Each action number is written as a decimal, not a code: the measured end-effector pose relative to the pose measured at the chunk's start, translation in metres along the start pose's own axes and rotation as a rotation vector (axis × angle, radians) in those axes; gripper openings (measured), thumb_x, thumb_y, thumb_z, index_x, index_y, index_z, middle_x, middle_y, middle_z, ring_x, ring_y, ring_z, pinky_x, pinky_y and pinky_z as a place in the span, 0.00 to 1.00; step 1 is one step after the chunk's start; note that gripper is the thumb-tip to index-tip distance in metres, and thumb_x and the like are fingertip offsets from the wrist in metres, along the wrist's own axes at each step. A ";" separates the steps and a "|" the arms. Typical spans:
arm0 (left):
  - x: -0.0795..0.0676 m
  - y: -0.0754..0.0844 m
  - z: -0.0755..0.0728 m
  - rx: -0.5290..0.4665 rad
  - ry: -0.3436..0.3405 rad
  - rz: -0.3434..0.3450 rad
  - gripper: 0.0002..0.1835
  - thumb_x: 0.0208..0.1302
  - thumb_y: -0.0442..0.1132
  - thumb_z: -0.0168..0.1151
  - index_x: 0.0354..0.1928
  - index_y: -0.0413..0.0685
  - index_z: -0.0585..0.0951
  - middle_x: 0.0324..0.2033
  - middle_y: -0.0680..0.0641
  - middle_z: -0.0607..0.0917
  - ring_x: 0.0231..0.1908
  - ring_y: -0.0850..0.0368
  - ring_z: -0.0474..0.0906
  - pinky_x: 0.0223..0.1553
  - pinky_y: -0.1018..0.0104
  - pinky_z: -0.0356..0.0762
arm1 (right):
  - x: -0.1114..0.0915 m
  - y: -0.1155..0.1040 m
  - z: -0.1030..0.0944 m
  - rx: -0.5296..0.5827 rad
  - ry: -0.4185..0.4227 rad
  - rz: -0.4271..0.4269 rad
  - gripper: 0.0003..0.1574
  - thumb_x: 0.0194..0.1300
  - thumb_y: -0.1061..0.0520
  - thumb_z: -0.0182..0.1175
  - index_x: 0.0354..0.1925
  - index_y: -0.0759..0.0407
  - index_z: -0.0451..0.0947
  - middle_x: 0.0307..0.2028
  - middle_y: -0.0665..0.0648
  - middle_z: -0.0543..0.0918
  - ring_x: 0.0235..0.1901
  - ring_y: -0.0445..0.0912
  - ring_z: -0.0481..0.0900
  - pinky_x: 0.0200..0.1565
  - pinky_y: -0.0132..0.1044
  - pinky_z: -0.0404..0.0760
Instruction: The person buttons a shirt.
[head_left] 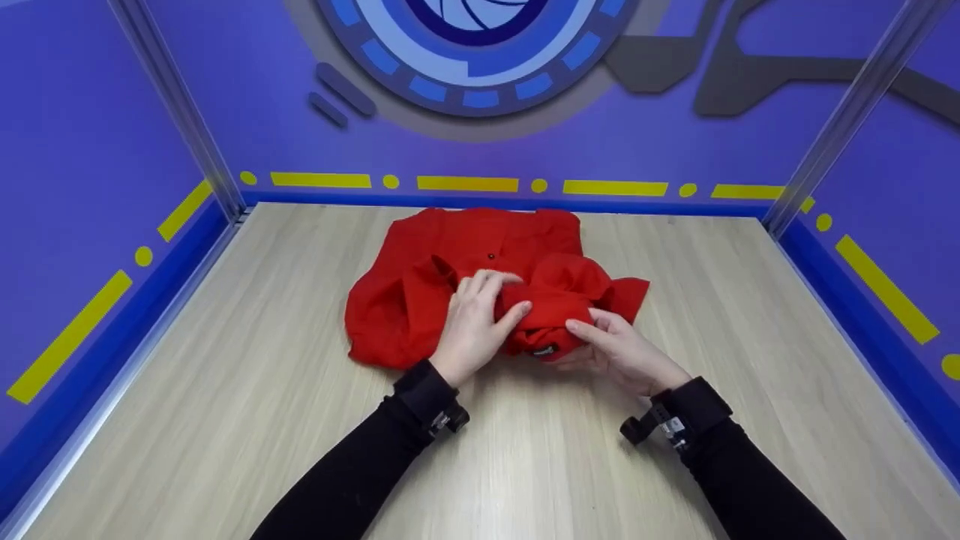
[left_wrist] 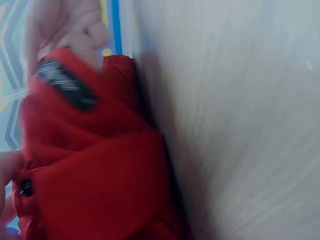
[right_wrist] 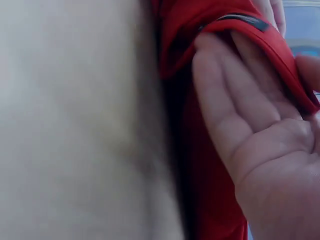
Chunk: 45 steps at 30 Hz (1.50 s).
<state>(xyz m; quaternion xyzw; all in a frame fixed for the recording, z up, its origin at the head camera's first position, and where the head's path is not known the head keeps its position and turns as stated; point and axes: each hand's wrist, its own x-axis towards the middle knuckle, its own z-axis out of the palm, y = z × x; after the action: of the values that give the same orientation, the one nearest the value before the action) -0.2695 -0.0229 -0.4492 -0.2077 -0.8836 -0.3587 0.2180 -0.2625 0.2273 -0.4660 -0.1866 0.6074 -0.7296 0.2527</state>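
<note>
The shirt (head_left: pixel 480 232) lies bunched and red on the table, most of it flat beyond my hands, with the near part gathered up in loose folds between them. A small button (head_left: pixel 491 256) shows on the flat part, and a dark label (head_left: pixel 543 350) sits just under the raised fold at the near edge, by what looks like the collar.

I judge that I am working this gathered edge into shape. The next move seems to call for a steady hold at both ends of the fold, so the cloth can be drawn smooth without the layers slipping or bunching further.

My left hand (head_left: pixel 476 319) is on the near middle of the shirt, fingers bent over the cloth and thumb on the near side, with a roll of it held between them. My right hand (head_left: pixel 622 349) is at the right end of the fold, clamped on its edge: the thumb is on the outer face and, as the right wrist view shows, the fingers reach in under the edge. The shirt therefore touches both hands, spreading ahead of them and out past the left one, while one corner juts beyond the right.

Black sleeves (head_left: pixel 345 457) cover my arms. The table (head_left: pixel 225 375) is pale wood, and a blue wall (head_left: pixel 465 161) with yellow dashes stands behind the shirt.
</note>
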 end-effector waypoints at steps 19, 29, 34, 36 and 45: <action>-0.010 0.013 0.011 0.366 -0.142 0.320 0.53 0.51 0.51 0.72 0.76 0.61 0.52 0.75 0.49 0.55 0.72 0.48 0.55 0.70 0.50 0.59 | -0.002 -0.015 -0.003 0.333 0.198 -0.219 0.29 0.77 0.49 0.46 0.68 0.61 0.58 0.54 0.68 0.80 0.39 0.57 0.87 0.47 0.48 0.84; -0.021 0.027 0.005 0.390 -0.228 0.338 0.31 0.71 0.48 0.54 0.73 0.53 0.60 0.17 0.54 0.77 0.17 0.58 0.74 0.18 0.65 0.73 | -0.004 -0.019 -0.010 0.182 0.324 -0.009 0.36 0.72 0.37 0.50 0.62 0.64 0.67 0.49 0.61 0.85 0.50 0.60 0.82 0.55 0.57 0.78; -0.028 0.038 0.004 0.345 -0.397 0.445 0.30 0.69 0.55 0.54 0.69 0.53 0.65 0.14 0.55 0.71 0.14 0.62 0.67 0.16 0.70 0.64 | -0.004 -0.014 -0.001 0.003 0.265 0.223 0.39 0.65 0.42 0.62 0.62 0.62 0.60 0.50 0.60 0.83 0.53 0.60 0.80 0.57 0.58 0.75; -0.026 0.039 -0.002 0.262 -0.511 0.423 0.32 0.67 0.58 0.56 0.69 0.55 0.66 0.18 0.55 0.75 0.17 0.64 0.68 0.19 0.72 0.66 | -0.005 -0.013 -0.002 -0.039 0.276 0.238 0.37 0.64 0.51 0.65 0.61 0.60 0.57 0.47 0.58 0.83 0.48 0.55 0.83 0.54 0.51 0.79; 0.007 -0.018 -0.052 0.084 -0.534 0.173 0.17 0.69 0.42 0.58 0.59 0.59 0.78 0.51 0.57 0.83 0.49 0.61 0.78 0.55 0.62 0.76 | -0.019 -0.017 -0.033 -0.164 0.319 0.180 0.24 0.60 0.72 0.55 0.52 0.61 0.60 0.37 0.52 0.74 0.35 0.42 0.75 0.38 0.31 0.78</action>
<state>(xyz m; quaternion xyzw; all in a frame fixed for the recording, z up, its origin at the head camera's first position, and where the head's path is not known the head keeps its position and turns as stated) -0.2723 -0.0703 -0.4216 -0.3605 -0.9027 -0.2344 0.0156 -0.2690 0.2669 -0.4554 -0.0337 0.7115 -0.6724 0.2014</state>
